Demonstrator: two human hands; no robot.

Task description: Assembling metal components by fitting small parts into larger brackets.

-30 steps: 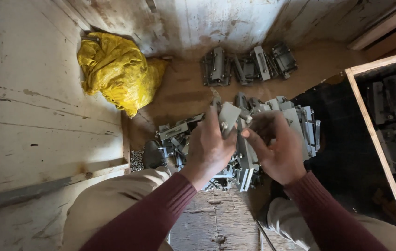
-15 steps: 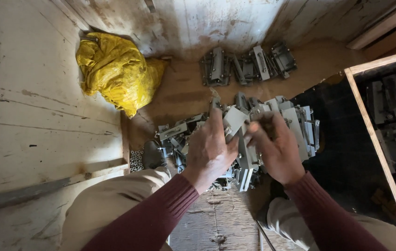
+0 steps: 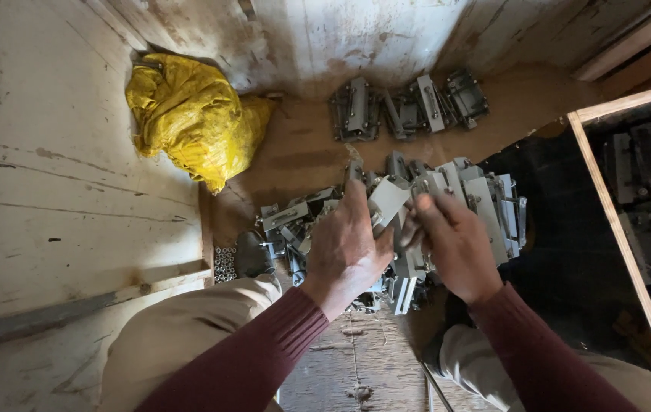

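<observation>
My left hand [image 3: 350,248] grips a pale grey metal bracket [image 3: 386,200] and holds it above a heap of similar grey metal brackets [image 3: 486,206] on the brown floor. Just to its right, my right hand [image 3: 451,240] has its fingers closed at the bracket's right edge, pinching some small part that I cannot make out. Both arms wear dark red sleeves. My knees in tan trousers frame the heap from below.
A crumpled yellow bag [image 3: 192,118] lies at the upper left by the wall. A second row of brackets [image 3: 406,107] sits farther back. A wooden-framed crate [image 3: 627,221] with more metal parts stands at the right. Small nuts [image 3: 225,263] lie by a wooden ledge.
The bracket in my left hand has tilted slightly and both hands have shifted a little closer together over the heap.
</observation>
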